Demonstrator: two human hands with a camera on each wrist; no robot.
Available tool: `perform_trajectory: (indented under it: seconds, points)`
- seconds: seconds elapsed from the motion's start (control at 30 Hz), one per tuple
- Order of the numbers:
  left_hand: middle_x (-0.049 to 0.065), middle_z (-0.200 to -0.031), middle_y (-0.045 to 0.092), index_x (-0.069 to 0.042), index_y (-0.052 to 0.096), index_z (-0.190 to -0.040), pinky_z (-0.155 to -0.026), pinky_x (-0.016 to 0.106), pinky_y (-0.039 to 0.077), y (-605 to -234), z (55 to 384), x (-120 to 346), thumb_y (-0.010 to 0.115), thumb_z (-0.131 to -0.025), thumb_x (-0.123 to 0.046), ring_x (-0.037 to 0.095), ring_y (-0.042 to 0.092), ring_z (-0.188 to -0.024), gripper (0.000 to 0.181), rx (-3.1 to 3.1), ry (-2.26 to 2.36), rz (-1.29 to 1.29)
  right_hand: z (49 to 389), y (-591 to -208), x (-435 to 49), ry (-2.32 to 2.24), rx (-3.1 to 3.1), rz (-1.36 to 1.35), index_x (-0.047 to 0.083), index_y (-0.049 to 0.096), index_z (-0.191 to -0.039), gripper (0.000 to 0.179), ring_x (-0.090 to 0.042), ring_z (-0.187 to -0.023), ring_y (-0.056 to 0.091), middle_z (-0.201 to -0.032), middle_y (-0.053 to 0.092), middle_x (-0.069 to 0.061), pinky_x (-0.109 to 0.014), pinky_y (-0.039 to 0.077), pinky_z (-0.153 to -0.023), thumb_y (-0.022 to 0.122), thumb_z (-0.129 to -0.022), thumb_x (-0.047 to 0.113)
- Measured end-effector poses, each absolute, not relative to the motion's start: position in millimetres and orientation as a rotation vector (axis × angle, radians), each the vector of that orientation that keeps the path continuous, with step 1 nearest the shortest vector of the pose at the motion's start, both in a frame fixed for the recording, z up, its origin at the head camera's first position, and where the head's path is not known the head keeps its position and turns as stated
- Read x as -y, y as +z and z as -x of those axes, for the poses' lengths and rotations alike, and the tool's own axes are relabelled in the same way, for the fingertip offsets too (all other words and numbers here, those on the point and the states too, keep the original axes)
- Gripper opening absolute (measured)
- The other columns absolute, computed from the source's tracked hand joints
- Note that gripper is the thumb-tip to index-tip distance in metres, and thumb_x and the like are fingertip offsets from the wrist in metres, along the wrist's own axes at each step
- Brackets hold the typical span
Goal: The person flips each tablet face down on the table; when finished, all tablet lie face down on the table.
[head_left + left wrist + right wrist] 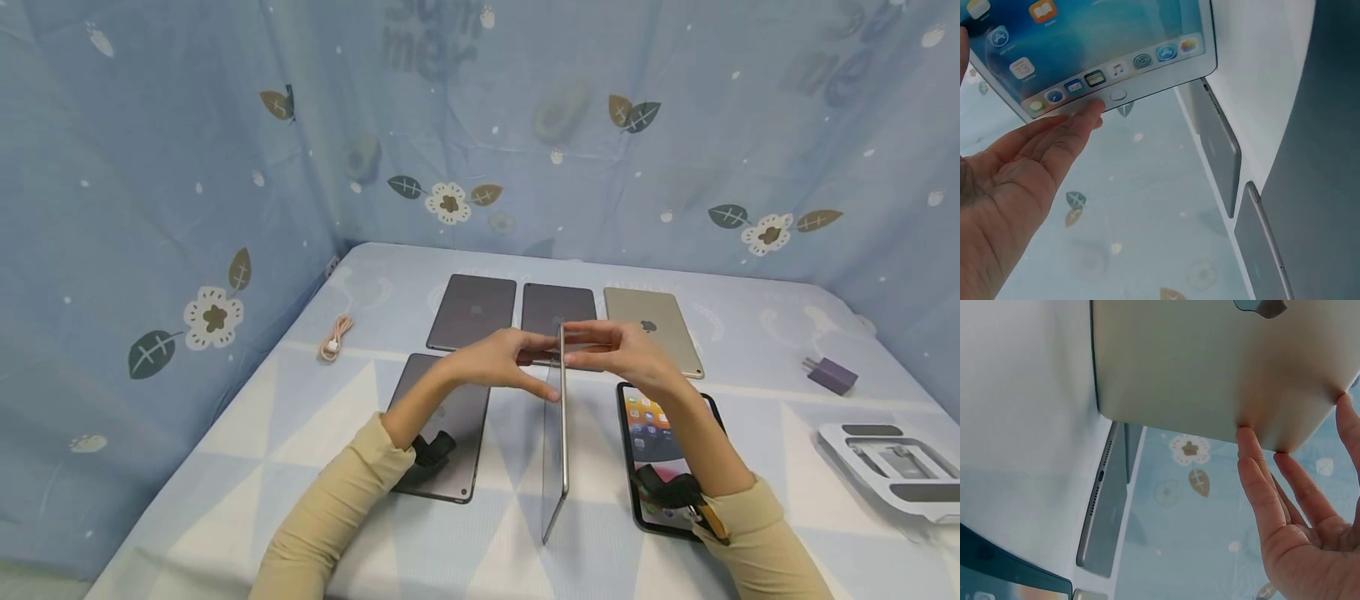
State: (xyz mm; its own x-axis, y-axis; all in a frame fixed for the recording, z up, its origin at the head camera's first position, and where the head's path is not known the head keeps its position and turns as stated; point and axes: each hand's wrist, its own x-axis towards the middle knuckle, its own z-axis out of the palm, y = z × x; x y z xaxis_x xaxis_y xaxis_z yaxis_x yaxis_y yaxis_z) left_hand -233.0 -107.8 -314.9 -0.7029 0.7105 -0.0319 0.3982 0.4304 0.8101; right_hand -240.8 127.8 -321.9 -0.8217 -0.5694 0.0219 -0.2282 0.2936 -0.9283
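Observation:
A tablet (564, 442) with a gold back stands on edge, upright, between my two hands. Its lit screen with a white bezel (1104, 56) faces left; the gold back (1179, 381) faces right. My left hand (487, 358) holds it from the screen side, fingertips at the bezel by the home button. From the back side my right hand (630, 354) holds it with fingertips spread near a corner. A grey tablet (450, 417) lies face down under the left forearm. Under the right wrist lies a black-framed tablet (652, 442) with its screen lit.
Across the back lie a dark grey tablet (472, 312), another grey tablet (555, 300) and a gold one (660, 329). A coiled pink cable (335, 337) sits at left. On the right are a purple charger (832, 376) and a white stand (892, 467). Printed curtains surround the table.

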Motion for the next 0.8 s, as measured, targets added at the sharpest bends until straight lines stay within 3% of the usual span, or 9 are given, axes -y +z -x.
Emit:
perform_trajectory:
  seconds: [0.13,0.27,0.6,0.8]
  points:
    - [0.009,-0.151,0.042,-0.004,0.034,-0.148,-0.112,0.034,0.038,-313,234,110,0.077,-0.082,-0.018,0.020,0.044,-0.136,0.080,-2.287,1.206,-0.978,240,-323,-126,-1.536,-2.265,0.717,0.001,0.045,-0.142,0.060,-0.032,-0.123,0.057,-0.139,0.052,-0.021,-0.044,0.048,-0.100,0.069,-0.089,0.017]
    - [0.009,-0.150,0.042,-0.003,0.034,-0.148,-0.111,0.030,0.039,-311,234,112,0.077,-0.082,-0.017,0.019,0.044,-0.137,0.080,-2.286,1.216,-0.984,240,-323,-124,-1.536,-2.279,0.707,-0.001,0.047,-0.140,0.057,-0.029,-0.120,0.060,-0.137,0.055,-0.021,-0.039,0.050,-0.099,0.068,-0.089,0.016]
    - [0.012,-0.154,0.035,0.000,0.027,-0.150,-0.112,0.029,0.036,-307,235,118,0.078,-0.081,-0.013,0.021,0.041,-0.139,0.086,-2.275,1.253,-0.962,242,-329,-118,-1.446,-2.309,0.699,0.000,0.049,-0.139,0.060,-0.035,-0.122,0.057,-0.132,0.059,-0.020,-0.051,0.045,-0.103,0.071,-0.087,0.022]
    - [0.013,-0.158,0.026,0.001,0.019,-0.152,-0.114,0.031,0.034,-303,234,121,0.079,-0.079,-0.012,0.022,0.037,-0.141,0.095,-2.266,1.257,-0.935,242,-333,-114,-1.387,-2.354,0.686,0.002,0.056,-0.134,0.058,-0.032,-0.119,0.060,-0.127,0.063,-0.017,-0.051,0.046,-0.101,0.074,-0.085,0.028]
